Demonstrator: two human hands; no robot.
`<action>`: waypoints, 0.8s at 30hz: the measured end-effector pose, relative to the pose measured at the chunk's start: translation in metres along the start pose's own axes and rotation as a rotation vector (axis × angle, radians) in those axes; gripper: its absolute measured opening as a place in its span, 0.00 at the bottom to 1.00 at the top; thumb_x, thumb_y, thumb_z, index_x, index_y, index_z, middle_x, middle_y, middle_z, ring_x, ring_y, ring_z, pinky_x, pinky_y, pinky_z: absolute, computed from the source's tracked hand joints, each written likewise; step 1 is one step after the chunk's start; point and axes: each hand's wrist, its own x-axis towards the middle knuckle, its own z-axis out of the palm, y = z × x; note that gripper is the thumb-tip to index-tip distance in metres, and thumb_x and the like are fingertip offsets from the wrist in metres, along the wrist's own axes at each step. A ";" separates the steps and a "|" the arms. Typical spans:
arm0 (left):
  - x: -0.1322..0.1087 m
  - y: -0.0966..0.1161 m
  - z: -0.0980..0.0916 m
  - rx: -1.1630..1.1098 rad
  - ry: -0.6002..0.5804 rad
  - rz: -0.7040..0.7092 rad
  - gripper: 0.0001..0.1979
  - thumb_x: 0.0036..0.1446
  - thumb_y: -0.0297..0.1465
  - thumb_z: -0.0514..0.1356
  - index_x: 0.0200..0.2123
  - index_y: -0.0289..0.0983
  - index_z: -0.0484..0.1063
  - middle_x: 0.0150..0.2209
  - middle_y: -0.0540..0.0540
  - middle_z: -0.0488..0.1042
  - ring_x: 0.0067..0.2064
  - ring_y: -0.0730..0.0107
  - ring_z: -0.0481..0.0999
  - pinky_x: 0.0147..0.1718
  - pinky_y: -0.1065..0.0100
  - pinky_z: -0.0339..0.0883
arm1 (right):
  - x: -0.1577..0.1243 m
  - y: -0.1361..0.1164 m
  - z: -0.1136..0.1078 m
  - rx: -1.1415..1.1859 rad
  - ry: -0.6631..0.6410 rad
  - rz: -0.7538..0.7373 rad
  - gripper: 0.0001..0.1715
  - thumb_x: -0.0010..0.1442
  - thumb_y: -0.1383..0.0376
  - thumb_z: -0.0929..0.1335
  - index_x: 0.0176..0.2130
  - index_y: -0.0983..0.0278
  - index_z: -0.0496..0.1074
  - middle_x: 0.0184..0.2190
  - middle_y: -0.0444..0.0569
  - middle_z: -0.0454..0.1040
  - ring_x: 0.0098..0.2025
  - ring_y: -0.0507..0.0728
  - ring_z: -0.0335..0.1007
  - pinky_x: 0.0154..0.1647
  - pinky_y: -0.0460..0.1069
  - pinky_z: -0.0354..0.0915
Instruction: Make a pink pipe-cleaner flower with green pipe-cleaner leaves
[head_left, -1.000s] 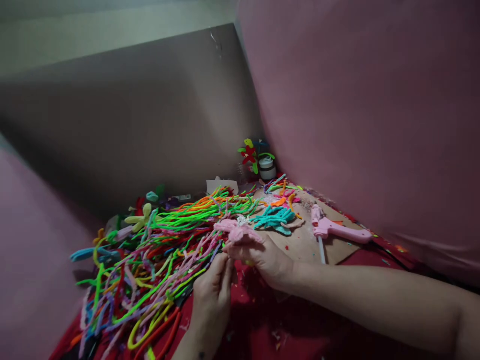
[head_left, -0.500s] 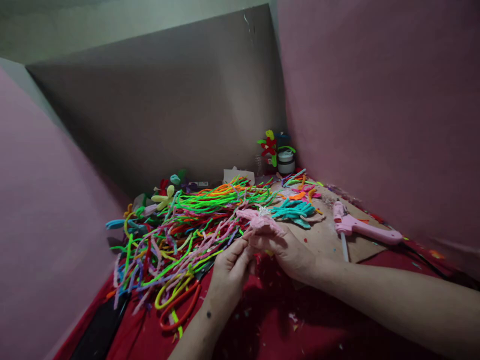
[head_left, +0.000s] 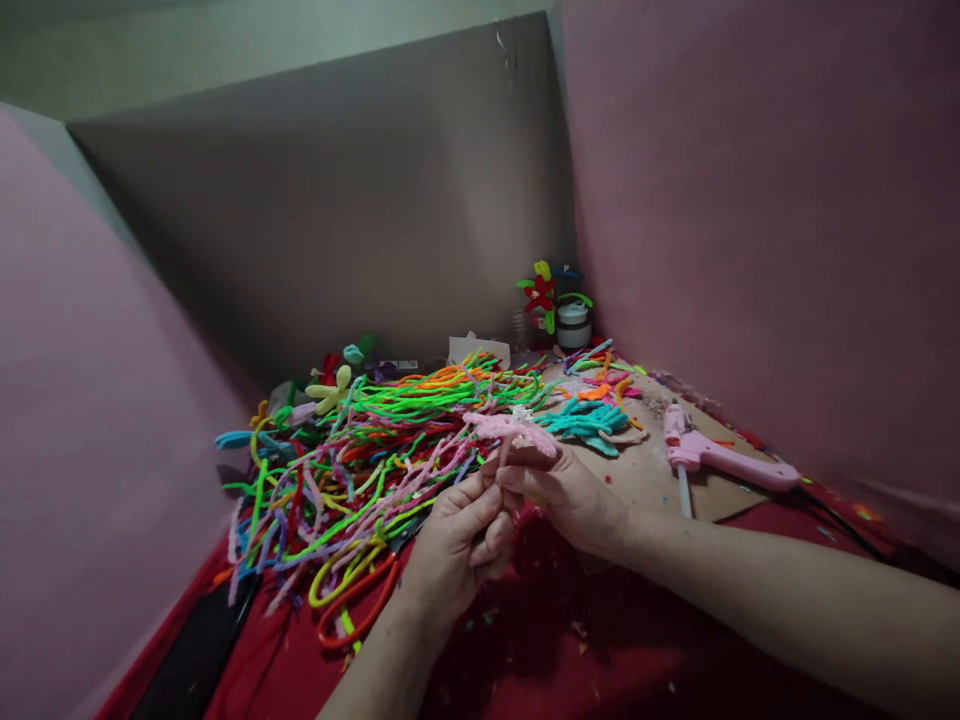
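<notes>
Two bare hands meet over the near middle of the table, and between them they hold one pink flower (head_left: 510, 427) made of fuzzy stems. The left hand (head_left: 457, 535) is curled almost closed, its thumb and forefinger pinched on the thin stalk that hangs below the bloom. The right hand (head_left: 570, 495) comes in from the right with its fingers bent, gripping the flower just under the head, so the petals spread above both sets of fingertips. The flower is lifted clear of the table, just in front of the heap of pipe cleaners (head_left: 360, 470), which lies to the left and behind; its green, orange, pink, purple and red strands are too many and too tangled to count.

One teal bundle (head_left: 589, 420) of short bent pieces lies just behind the right hand on one sheet of brown cardboard (head_left: 645, 485). One pink glue gun (head_left: 720, 460) rests on the same sheet, well to the right. In the far corner stands one small white jar (head_left: 574, 325) with one red flower (head_left: 540, 290) beside it. One pale yellow flower (head_left: 330, 392) sits at the back left edge of the heap. A red cloth (head_left: 562, 650) covers the table under the forearms, flecked with small scraps
</notes>
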 end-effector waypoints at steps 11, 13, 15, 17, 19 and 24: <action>0.003 -0.014 0.004 0.854 0.324 0.429 0.11 0.57 0.34 0.54 0.25 0.35 0.65 0.21 0.54 0.60 0.23 0.79 0.57 0.24 0.74 0.52 | 0.001 0.006 -0.003 0.062 0.138 0.032 0.11 0.46 0.62 0.72 0.25 0.66 0.69 0.24 0.42 0.66 0.28 0.50 0.58 0.32 0.47 0.58; 0.003 -0.015 0.002 0.924 0.341 0.472 0.11 0.56 0.33 0.53 0.24 0.35 0.66 0.20 0.54 0.60 0.23 0.79 0.58 0.25 0.74 0.53 | 0.001 0.006 -0.003 0.088 0.118 0.012 0.10 0.47 0.62 0.72 0.26 0.66 0.69 0.25 0.42 0.66 0.29 0.50 0.59 0.33 0.46 0.59; 0.003 -0.013 0.002 0.841 0.320 0.391 0.12 0.57 0.34 0.53 0.23 0.35 0.66 0.19 0.54 0.60 0.21 0.80 0.56 0.22 0.74 0.51 | 0.001 0.006 -0.003 0.109 0.107 0.018 0.10 0.47 0.63 0.72 0.26 0.65 0.69 0.25 0.43 0.67 0.29 0.50 0.59 0.33 0.46 0.59; 0.002 -0.008 0.005 0.647 0.280 0.249 0.12 0.57 0.36 0.53 0.25 0.35 0.66 0.18 0.55 0.60 0.18 0.81 0.54 0.18 0.75 0.48 | 0.002 0.005 -0.002 0.122 0.106 0.034 0.10 0.46 0.63 0.73 0.26 0.65 0.69 0.25 0.42 0.67 0.28 0.50 0.59 0.31 0.46 0.59; 0.002 -0.004 0.008 0.429 0.238 0.130 0.10 0.56 0.37 0.54 0.29 0.36 0.67 0.16 0.56 0.61 0.15 0.83 0.51 0.15 0.76 0.44 | 0.003 0.005 -0.002 0.131 0.089 0.039 0.10 0.45 0.63 0.73 0.26 0.65 0.70 0.25 0.42 0.67 0.28 0.49 0.59 0.30 0.46 0.59; 0.002 0.001 0.010 0.047 0.132 0.038 0.11 0.55 0.36 0.57 0.26 0.35 0.65 0.12 0.57 0.60 0.12 0.86 0.44 0.11 0.79 0.41 | 0.001 0.007 -0.005 0.111 -0.020 0.094 0.09 0.50 0.62 0.71 0.30 0.65 0.73 0.24 0.43 0.66 0.27 0.49 0.60 0.30 0.46 0.59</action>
